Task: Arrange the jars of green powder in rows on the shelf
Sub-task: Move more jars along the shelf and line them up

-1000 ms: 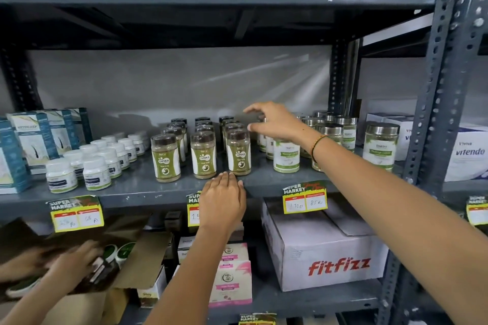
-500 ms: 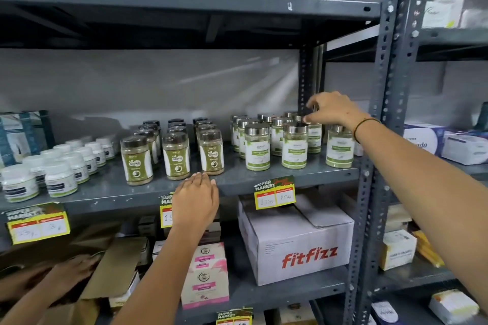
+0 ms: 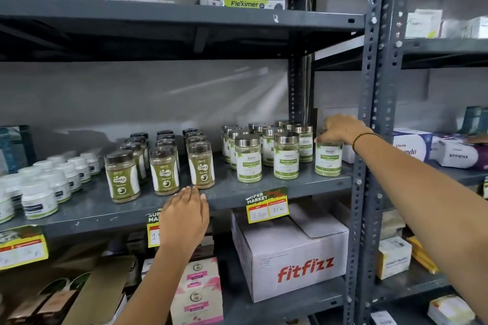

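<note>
Gripping the lid of a lone jar [image 3: 328, 158] at the right end of the shelf [image 3: 264, 188], the right hand [image 3: 340, 129] has its fingers curled over the top. The left hand [image 3: 184, 216] rests flat and empty on the front edge, near the middle, fingers loose and holding nothing.

Most of the job looks done: the silver-lidded jars [image 3: 266, 150] stand upright in roughly three rows running from the front edge to the back. What seems left is the lone jar, which stands apart from them beside the right post [image 3: 367, 140]; it likely needs sliding into line.

Each jar is clear with pale green powder, a white-and-green label and a shiny metal cap.
</note>
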A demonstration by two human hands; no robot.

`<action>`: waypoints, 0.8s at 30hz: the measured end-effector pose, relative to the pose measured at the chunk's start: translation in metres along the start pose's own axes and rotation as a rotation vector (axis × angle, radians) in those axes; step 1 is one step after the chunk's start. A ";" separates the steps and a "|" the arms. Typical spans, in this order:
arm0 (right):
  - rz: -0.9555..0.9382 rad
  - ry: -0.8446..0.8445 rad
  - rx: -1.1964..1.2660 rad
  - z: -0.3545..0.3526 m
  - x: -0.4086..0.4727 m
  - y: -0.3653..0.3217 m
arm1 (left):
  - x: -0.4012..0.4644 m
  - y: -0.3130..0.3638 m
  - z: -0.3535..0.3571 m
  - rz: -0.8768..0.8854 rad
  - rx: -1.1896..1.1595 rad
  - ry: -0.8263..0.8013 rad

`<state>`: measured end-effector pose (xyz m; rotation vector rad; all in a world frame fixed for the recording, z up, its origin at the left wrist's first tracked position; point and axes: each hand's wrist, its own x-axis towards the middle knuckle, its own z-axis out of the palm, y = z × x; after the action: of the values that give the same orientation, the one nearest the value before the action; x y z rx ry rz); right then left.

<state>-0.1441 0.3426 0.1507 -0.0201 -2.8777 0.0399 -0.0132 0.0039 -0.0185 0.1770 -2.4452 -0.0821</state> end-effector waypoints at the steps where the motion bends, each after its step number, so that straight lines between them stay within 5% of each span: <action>1: -0.009 0.003 0.015 0.002 0.002 -0.002 | 0.000 0.000 0.000 0.000 0.003 0.003; 13: -0.094 -0.022 0.309 0.008 0.013 -0.006 | -0.002 0.000 0.001 -0.003 0.007 0.015; 21: -0.114 -0.005 0.289 0.013 0.017 -0.002 | -0.002 0.001 0.000 -0.003 0.008 0.026; 24: -0.150 0.149 0.358 0.014 0.015 -0.004 | -0.002 0.001 0.000 -0.008 0.006 0.028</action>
<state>-0.1622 0.3383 0.1413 0.2492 -2.6732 0.4998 -0.0118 0.0051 -0.0198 0.1894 -2.4173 -0.0753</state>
